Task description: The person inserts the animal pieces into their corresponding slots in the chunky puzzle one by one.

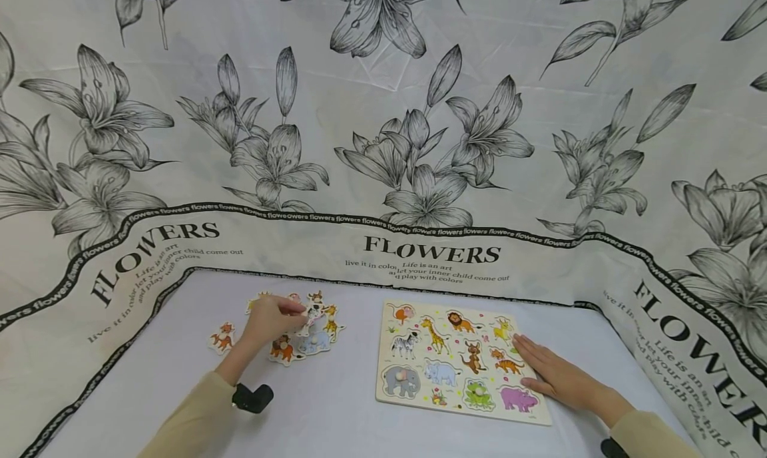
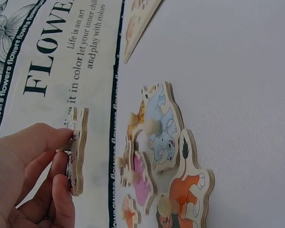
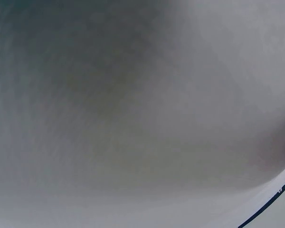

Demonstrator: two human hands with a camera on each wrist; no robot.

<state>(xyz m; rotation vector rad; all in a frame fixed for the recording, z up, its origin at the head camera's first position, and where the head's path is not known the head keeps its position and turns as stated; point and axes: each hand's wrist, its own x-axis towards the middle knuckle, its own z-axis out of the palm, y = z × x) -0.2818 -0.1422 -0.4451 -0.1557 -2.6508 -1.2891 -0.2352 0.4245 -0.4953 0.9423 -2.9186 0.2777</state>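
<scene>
My left hand pinches a wooden zebra puzzle piece between thumb and fingers, above a pile of loose animal pieces. In the left wrist view that zebra piece stands nearly edge-on. Below it lie a blue rhino piece, a purple hippo piece and a lion piece, all with round knobs. With fingers straight, my right hand rests at the right edge of the wooden puzzle board. Knobbed elephant and frog pieces sit in the board. The right wrist view is mostly a grey blur.
An orange animal piece lies apart, left of the pile. White cloth covers the table between pile and board. Behind rises a curtain printed with flowers and lettering.
</scene>
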